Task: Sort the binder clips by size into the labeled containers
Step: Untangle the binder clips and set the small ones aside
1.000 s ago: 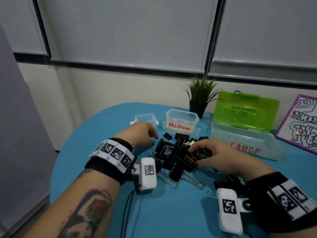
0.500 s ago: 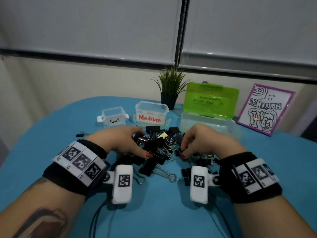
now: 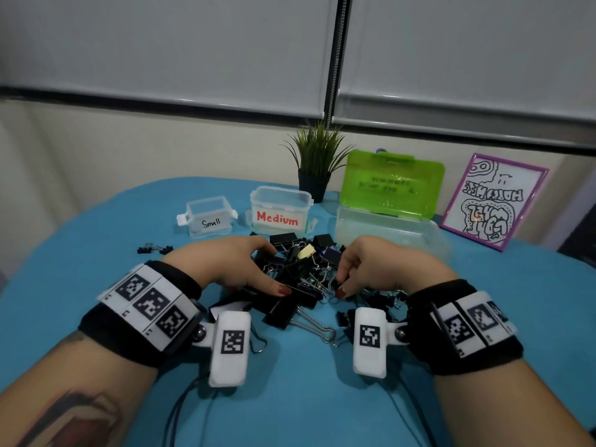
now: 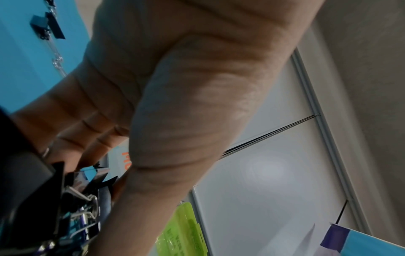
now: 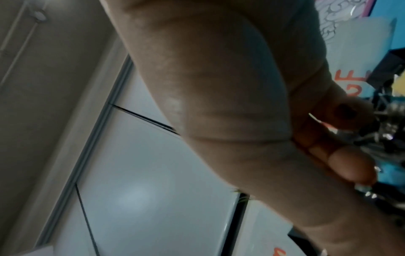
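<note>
A heap of black binder clips [image 3: 300, 272] of mixed sizes lies mid-table on the blue cloth. My left hand [image 3: 274, 269] rests on the heap's left side, its fingers [image 4: 87, 138] stretched down onto the clips [image 4: 65, 207]. My right hand [image 3: 338, 282] is at the heap's right side, thumb and curled fingers [image 5: 350, 166] pinching a small clip by its wire. Behind the heap stand three containers: Small [image 3: 209, 217], Medium [image 3: 280, 208] and the large clear one [image 3: 383, 230] with its green lid [image 3: 392, 183] up.
A few small clips [image 3: 154, 249] lie apart at the left. A potted plant [image 3: 317, 162] and a framed drawing [image 3: 493, 201] stand at the back. Bare blue cloth [image 3: 290, 398] stretches in front of the heap.
My head has turned, bringing the Small box into view. The left hand drew back onto the heap's left side and the right hand's fingers curled in; both barely moved in the last half second.
</note>
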